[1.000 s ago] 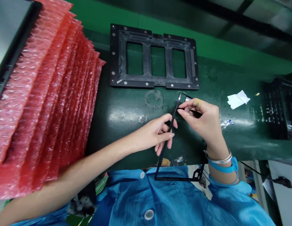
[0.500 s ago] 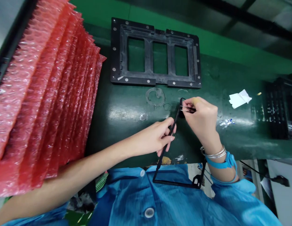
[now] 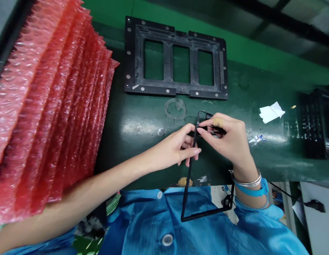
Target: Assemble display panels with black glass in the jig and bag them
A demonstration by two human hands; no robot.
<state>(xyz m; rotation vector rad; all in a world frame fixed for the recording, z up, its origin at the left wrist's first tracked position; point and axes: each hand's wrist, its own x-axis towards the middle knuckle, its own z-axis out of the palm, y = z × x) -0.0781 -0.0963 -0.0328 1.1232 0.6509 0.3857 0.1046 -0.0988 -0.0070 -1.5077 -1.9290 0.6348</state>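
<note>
A thin black rectangular frame (image 3: 207, 214) is held at a slant, its lower end over my blue shirt. My left hand (image 3: 180, 146) is closed round the frame's left long side, thumb in front and fingers behind. At the upper end, the thumb and index fingertips of my right hand (image 3: 228, 134) press against the same side. Dark tweezers (image 3: 219, 131) lie inside that right hand, their tips hidden by the fingers. Beyond both hands a black fixture (image 3: 168, 63) with three rectangular openings and round metal studs lies flat on the green table.
Red bubble-wrap sheets (image 3: 61, 106) stand in a row on the left, close to my left forearm. To the right lie a white paper scrap (image 3: 272, 112) and a small clear plastic piece (image 3: 257, 140). Dark stacked items (image 3: 319, 124) stand at the far right.
The black frame has turned slightly, its top shifting left and its lower end right and down. My right fingers have moved onto the frame's side, and the tweezer tips no longer show.
</note>
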